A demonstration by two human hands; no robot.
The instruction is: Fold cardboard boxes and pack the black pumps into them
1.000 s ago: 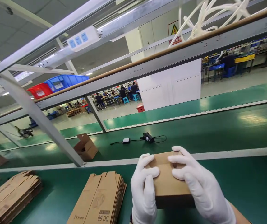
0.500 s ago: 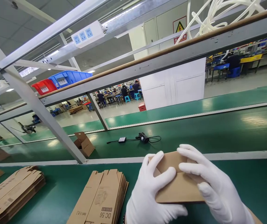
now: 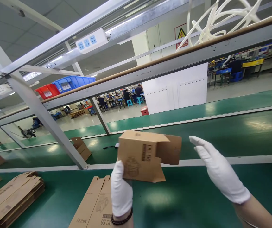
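Observation:
My left hand [image 3: 122, 191], white-gloved with a dark bead bracelet at the wrist, grips a small brown cardboard box [image 3: 136, 155] by its left end. The box is raised over the bench and tilted, its flaps standing open toward the right; "DC 56" and a line drawing are printed on its side. My right hand [image 3: 218, 171], also gloved, is held apart from the box at the right, fingers stretched out and holding nothing. Below my left hand lies a stack of flat cartons [image 3: 90, 202] with the same print.
Another stack of flat cartons [image 3: 14, 199] lies at the left. An open carton [image 3: 81, 148] stands on the green conveyor [image 3: 226, 133] behind a slanted metal post [image 3: 47, 117]. A dark cable [image 3: 108, 147] is partly covered by the box. Red [image 3: 47, 91] and blue bins [image 3: 72, 83] sit on the shelf above.
The box has been lifted up and left and turned so its open flaps face right. My right hand has let go of it and moved away to the right.

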